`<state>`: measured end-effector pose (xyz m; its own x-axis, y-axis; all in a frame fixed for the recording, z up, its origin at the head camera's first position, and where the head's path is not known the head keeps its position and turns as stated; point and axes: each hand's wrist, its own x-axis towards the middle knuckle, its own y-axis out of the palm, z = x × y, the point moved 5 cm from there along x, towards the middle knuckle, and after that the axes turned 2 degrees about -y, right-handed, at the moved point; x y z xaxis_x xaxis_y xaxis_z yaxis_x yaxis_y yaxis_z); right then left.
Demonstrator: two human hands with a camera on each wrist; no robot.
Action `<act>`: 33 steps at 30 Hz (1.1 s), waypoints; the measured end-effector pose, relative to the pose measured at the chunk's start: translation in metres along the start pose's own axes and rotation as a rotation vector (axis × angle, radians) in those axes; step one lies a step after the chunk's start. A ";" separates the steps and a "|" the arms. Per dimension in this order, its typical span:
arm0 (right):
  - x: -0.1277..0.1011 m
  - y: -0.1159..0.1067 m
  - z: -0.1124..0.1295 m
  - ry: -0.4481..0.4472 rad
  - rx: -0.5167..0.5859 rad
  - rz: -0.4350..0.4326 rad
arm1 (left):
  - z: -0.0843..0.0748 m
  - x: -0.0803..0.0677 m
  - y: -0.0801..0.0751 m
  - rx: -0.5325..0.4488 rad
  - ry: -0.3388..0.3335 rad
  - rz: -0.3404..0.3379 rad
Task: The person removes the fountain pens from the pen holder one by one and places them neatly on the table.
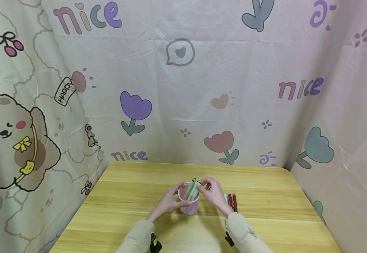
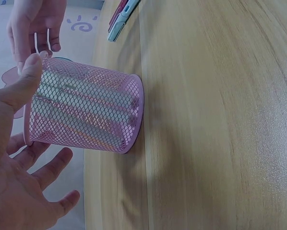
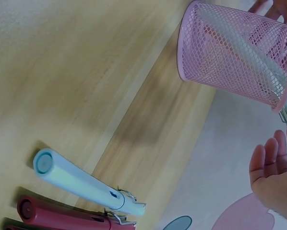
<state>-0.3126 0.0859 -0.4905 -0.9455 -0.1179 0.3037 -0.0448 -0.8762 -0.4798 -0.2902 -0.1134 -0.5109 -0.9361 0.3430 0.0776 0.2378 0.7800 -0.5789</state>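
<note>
A pink mesh pen holder (image 1: 189, 210) stands upright on the table, with several light green pens (image 1: 191, 191) leaning inside, their capped ends above its rim. My left hand (image 1: 168, 202) grips the holder at its rim, thumb on the near side and some fingers on the far side; in the left wrist view two fingers stick out free. At the top of the pens, my right hand (image 1: 214, 193) pinches one light green pen by its end near the metal clip. Its fingertips are partly cut off in the right wrist view.
To the right of the holder, partly behind the right forearm, lie a light blue pen (image 3: 81, 179) and dark red pens (image 3: 62, 213) side by side. The wooden table (image 1: 123, 196) ends at a patterned curtain (image 1: 171, 88) at the back and sides.
</note>
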 end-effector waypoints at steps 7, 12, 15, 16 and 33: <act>-0.002 -0.001 0.001 0.009 0.020 0.021 | -0.003 -0.003 -0.001 0.008 0.009 -0.001; -0.005 -0.004 0.005 0.006 0.047 0.029 | -0.005 -0.004 -0.001 0.014 0.019 -0.006; -0.006 -0.006 0.006 0.015 0.052 0.035 | -0.004 -0.003 0.000 0.013 0.005 -0.004; -0.006 -0.007 0.007 0.017 0.050 0.036 | -0.004 -0.003 0.000 0.017 0.008 -0.006; -0.011 -0.033 0.022 -0.028 0.247 -0.010 | -0.002 -0.001 -0.001 0.042 0.012 -0.020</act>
<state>-0.2935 0.1062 -0.4596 -0.9359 -0.1189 0.3316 0.0297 -0.9646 -0.2619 -0.2885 -0.1132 -0.5090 -0.9373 0.3341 0.0994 0.2076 0.7642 -0.6107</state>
